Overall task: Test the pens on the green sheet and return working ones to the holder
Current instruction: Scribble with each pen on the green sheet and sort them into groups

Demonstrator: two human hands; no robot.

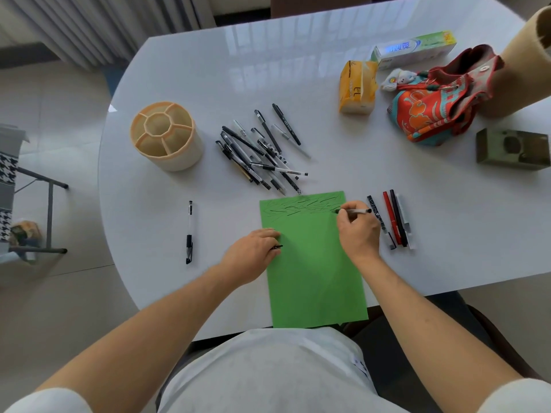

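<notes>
Green sheet (313, 263) lies on the white table (208, 70) in front of the seated person, its near edge hanging a little over the table edge. Black scribbles cover its far end. The right hand (359, 231) grips a pen (353, 211) between curled fingers, and the tip of the pen touches the sheet at the far right corner, among the scribbles. The left hand (253, 251) rests on the left edge of the sheet with fingers curled, and a small black piece (276, 247), maybe a pen cap, sticks out from under its fingers; I cannot tell exactly what it is.

The holder (165, 135), a beige round one with compartments, stands upright to the far left of the sheet, and I see no pens in it. Between the holder and the sheet's far edge lies a loose pile of pens (262, 150), mostly black and clear. One single pen (189, 232) lies apart, left of the sheet. Just right of the sheet, four pens (392, 222) lie side by side, one of them red.

At the far right of the table there are a tissue pack (356, 87), a toothpaste box (414, 49), a colourful fabric bag (432, 105) and a small green box (511, 150)
</notes>
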